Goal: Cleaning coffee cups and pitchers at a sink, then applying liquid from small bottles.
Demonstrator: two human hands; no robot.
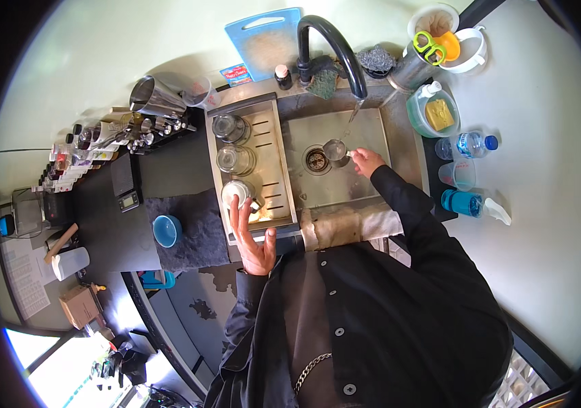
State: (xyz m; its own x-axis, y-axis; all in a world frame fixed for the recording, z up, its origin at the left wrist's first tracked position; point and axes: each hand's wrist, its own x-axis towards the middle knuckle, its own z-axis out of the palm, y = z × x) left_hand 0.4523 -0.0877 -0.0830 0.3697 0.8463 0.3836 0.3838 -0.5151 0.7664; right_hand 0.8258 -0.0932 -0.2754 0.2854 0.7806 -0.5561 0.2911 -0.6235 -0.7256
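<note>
My right hand (367,162) grips the handle of a small metal cup (336,151), held over the steel sink (341,188) beside its drain (316,159). Water runs from the black gooseneck faucet (334,43) close above the cup. On the left, my left hand (256,245) has its fingers spread, the fingertips at a white cup (237,193) on the slotted steel drain rack (273,168); whether they touch it I cannot tell. Two upturned glass vessels, one dark (230,127) and one clear (236,159), stand behind that cup on the rack.
A blue bowl (167,231) sits on a dark cloth (198,245) left of the rack. Behind the sink are a green scouring pad (324,84) and a blue cutting board (265,43). Bottles (471,145) line the right side. A stained cloth (351,227) covers the sink's front edge.
</note>
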